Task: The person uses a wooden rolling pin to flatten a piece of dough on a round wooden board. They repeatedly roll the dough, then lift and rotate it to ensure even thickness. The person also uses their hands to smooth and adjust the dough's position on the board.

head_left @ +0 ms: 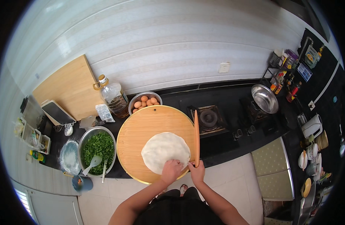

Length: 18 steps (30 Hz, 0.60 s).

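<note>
The left hand (172, 170) and the right hand (197, 173) met close together at the near edge of the work, forearms coming up from below. The left grip lay over the near rim of a pale, round sheet of dough (163, 152), its fingers bent and touching it; whether it pinched any of the dough could not be told. The right grip was just beside it, at the dough's near right edge, thumb and fingers partly bent; whether they were closed on the dough's edge or on something else could not be made out.

The sheet lay flat on a round wooden board (133, 138), nearer its close side than its far one. Along the board's right edge a rolling pin (196, 137) pointed away from the person, its near end right by the right hand.

To the left, a metal bowl (80, 150) held chopped greens (99, 146), with a pale spoon (93, 164) and chopsticks (104, 170) leaning in it. Beside that was a basin of white powder (70, 156).

Further back on the black tabletop (170, 102) were a gas burner (208, 118) to the right, a second bowl (145, 93) of brown eggs (144, 99) behind the board, and a large oil jug (118, 99). A shiny metal pan (265, 99) stood far to the right, and a big wooden panel (69, 88) leaned against the tiled wall (153, 45).
</note>
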Motion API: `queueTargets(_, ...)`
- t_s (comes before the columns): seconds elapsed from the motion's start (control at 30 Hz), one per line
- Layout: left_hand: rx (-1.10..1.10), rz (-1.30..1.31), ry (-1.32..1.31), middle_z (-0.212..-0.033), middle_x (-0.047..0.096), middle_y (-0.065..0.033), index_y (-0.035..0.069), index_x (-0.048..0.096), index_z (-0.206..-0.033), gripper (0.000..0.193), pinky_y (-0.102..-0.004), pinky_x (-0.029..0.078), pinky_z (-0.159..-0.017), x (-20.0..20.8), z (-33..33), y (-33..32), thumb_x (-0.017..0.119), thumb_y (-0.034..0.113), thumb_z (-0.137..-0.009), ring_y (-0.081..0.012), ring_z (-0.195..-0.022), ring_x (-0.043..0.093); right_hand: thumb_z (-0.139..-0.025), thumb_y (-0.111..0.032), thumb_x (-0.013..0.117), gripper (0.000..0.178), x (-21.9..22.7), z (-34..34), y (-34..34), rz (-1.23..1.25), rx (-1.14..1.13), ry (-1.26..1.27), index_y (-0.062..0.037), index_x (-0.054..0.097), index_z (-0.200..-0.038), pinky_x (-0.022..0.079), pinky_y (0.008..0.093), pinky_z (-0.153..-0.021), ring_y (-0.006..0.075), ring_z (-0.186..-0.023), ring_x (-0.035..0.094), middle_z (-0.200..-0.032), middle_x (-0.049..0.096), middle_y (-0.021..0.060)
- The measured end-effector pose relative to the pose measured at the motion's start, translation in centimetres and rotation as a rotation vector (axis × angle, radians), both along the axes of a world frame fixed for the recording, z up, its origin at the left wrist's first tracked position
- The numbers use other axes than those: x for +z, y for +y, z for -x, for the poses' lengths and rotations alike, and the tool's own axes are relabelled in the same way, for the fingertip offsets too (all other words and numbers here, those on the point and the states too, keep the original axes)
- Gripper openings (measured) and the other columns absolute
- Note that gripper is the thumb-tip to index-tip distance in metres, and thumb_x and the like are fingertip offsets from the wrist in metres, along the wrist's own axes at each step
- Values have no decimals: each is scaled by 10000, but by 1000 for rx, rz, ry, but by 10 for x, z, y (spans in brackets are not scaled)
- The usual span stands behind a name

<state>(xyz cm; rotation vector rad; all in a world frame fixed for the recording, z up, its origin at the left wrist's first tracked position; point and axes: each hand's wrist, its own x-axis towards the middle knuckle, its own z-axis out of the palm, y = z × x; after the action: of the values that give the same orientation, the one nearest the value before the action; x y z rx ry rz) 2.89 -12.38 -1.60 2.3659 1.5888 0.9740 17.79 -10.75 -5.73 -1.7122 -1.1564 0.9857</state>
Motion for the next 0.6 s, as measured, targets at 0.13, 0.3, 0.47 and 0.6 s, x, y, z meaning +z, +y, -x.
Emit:
queueTargets(0.13,-105,2,26,-884,610,-79,69,710,-883,122,-393,462,-749,10,9,45,632,102,-794,-275,-868,568,-774,-163,781,287,1,1,2,-5,5,21,-20,537,-826,499,310,-673,163,-708,626,-776,657,68)
queueTargets(0.3,-335,119,103,-895,620,-64,91,719,-855,101,-383,451,-789,6,10,102,660,123,-780,-277,-901,556,-780,-144,778,284,-8,2,3,-28,5,57,-23,526,-827,494,306,-672,158,-711,614,-785,652,67)
queueTargets(0.47,-487,225,326,-889,596,-40,133,704,-820,75,-390,431,-827,0,7,126,700,154,-749,-269,-937,528,-789,-133,770,275,11,-1,-1,20,-5,69,-29,518,-823,493,302,-670,153,-715,611,-786,651,68)
queueTargets(0.6,-542,272,334,-879,563,-44,148,662,-767,32,-389,417,-826,4,5,129,687,149,-746,-266,-948,501,-781,-227,774,276,3,-3,-2,-19,-32,118,-49,572,-844,490,362,-666,255,-716,636,-784,651,84)
